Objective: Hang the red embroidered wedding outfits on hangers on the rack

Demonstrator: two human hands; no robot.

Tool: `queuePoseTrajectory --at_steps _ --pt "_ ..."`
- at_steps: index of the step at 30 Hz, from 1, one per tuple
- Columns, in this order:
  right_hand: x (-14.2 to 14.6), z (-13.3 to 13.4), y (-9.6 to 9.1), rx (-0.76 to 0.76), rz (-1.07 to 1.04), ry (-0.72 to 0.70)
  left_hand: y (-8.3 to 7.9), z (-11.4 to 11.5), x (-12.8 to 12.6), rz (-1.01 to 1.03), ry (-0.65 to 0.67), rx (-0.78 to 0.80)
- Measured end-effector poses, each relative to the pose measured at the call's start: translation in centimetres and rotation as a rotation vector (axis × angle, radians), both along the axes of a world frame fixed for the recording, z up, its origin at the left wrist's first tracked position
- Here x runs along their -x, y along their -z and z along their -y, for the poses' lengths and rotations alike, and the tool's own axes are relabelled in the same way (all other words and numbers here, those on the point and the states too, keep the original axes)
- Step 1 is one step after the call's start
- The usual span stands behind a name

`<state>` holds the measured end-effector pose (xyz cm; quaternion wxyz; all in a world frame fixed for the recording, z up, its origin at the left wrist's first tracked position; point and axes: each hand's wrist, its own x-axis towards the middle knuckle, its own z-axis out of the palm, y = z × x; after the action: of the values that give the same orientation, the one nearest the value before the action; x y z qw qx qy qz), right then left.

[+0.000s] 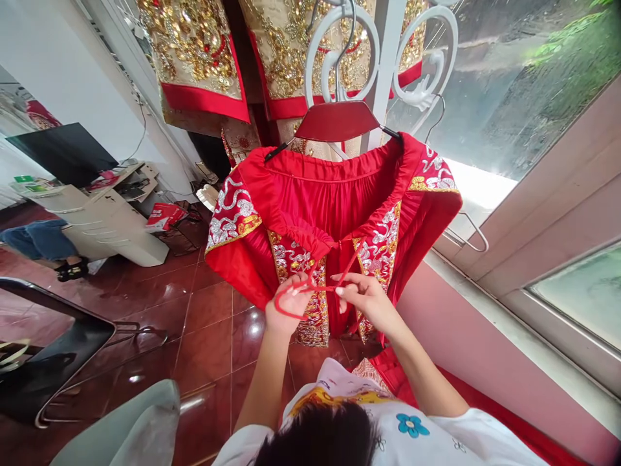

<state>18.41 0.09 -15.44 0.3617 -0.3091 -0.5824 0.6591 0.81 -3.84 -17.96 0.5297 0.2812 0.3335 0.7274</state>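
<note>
A red pleated skirt (334,200) with gold and silver embroidered panels hangs from a red hanger (337,121) on a white stand (388,71). Its thin red tie cord (310,291) runs between my two hands at the waist opening. My left hand (288,301) is closed, pinching a loop of the cord. My right hand (366,298) pinches the cord's other strand, fingers pressed together. Both hands sit just in front of the embroidered front panels (301,259).
Gold-embroidered red garments (198,58) hang behind. A window and pink sill (524,323) run along the right. On the left stand a white desk (107,220) with a dark screen and a black chair (53,349) on the red tiled floor (208,336). Another person's legs (43,243) show at far left.
</note>
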Motion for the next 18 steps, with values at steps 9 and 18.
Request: queuePoseTrajectory --at_steps 9,18 --pt "-5.8 -1.9 -4.3 -0.485 0.302 0.096 -3.1 1.7 1.1 -0.042 0.064 -0.103" --pt "-10.5 -5.6 -10.2 -0.794 0.339 0.335 -12.8 2.5 5.1 -0.026 -0.169 -0.729"
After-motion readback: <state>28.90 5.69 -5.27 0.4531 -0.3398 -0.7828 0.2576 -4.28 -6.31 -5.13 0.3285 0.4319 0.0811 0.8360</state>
